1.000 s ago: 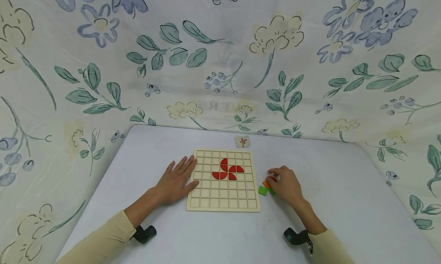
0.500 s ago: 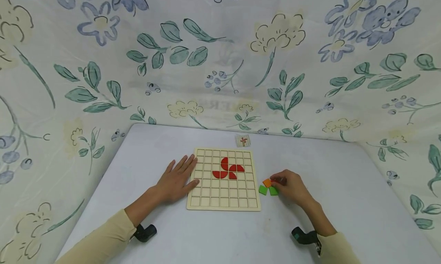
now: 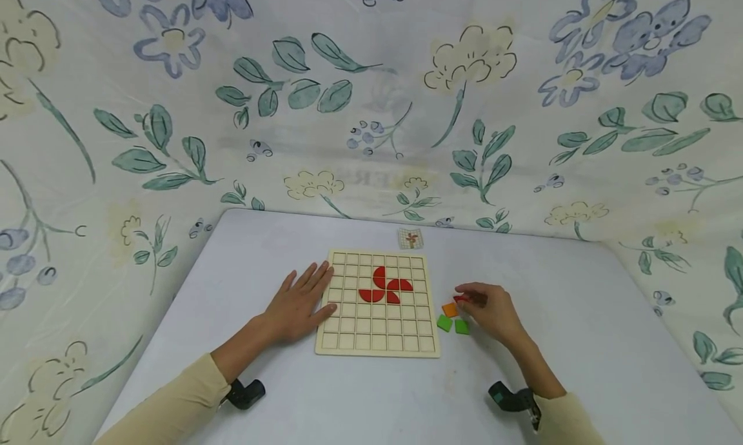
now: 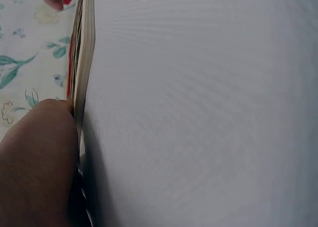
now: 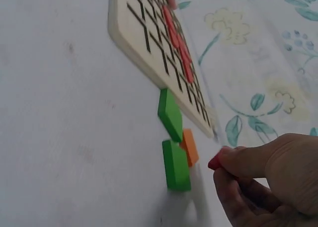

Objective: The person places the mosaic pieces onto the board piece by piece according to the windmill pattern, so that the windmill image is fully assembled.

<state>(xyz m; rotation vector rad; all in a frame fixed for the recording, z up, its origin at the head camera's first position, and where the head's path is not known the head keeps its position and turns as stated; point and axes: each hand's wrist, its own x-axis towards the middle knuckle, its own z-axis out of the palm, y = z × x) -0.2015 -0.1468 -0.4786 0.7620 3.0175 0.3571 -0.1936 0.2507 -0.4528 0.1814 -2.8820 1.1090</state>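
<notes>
A square wooden grid board (image 3: 377, 338) lies on the table, with several red quarter-round tiles (image 3: 371, 295) set in its cells as a pinwheel. My left hand (image 3: 297, 306) rests spread on the board's left edge, fingers straight. To the right of the board, my right hand (image 3: 490, 309) pinches a small red tile (image 5: 215, 162) between thumb and fingers; most of that tile is covered by the fingertips. Just below and left of this hand lie an orange tile (image 3: 449, 310) and two green tiles, one nearer the board (image 5: 170, 115) and one farther right (image 5: 176, 166).
A small card (image 3: 411, 238) printed with a red pinwheel on a grid lies behind the board. The white table (image 3: 267, 238) ends at a hanging floral cloth (image 3: 371, 161). Black wrist cameras sit at both forearms, the left one (image 3: 246, 393) low over the table.
My right hand has drawn slightly back to the right and come up with the red tile, uncovering the orange and green tiles. My left hand stays on the board.
</notes>
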